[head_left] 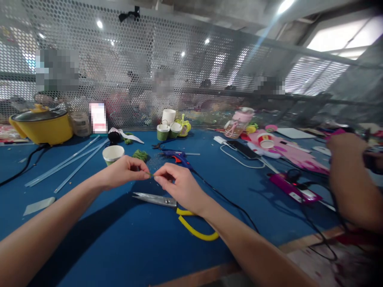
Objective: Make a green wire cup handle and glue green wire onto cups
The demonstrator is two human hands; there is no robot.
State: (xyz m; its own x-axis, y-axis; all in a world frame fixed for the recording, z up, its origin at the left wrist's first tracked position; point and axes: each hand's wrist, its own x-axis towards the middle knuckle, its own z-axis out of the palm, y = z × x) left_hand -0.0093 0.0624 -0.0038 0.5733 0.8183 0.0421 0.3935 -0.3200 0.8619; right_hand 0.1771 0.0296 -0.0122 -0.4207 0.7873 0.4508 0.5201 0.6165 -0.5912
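The green strand (pixel 152 174) is in the air between the two hands, above the blue tabletop (pixel 128 251), just behind the blades of the yellow-handled scissors (pixel 155 199). The left hand (pixel 125 172) pinches it between thumb and fingertips from one side, and the right hand (pixel 181 185) does the same from the other, so both grips are closed on it with only a short length showing between them. That visible bit is too small to tell whether it is yarn, wire or a strip of something else. Judging by how little of it there is, it should weigh next to nothing and give the fingers hardly any feedback; if it is fibre like the loose-looking green bundle (pixel 140 155) behind the left hand, it is probably soft, limp and apt to fray or slip if pulled hard. The best hold is likely the one shown: a light pinch with the very tips, close to the middle, keeping the short span taut without stretching it. The green-and-white cup (pixel 113 154) beside the left hand looks thin-walled and light, best taken around its side below the rim, since squeezing the open mouth could dent it. The blue glue gun (pixel 176 155), beyond the right hand, is better held by its handle, away from the nozzle, which may be hot.
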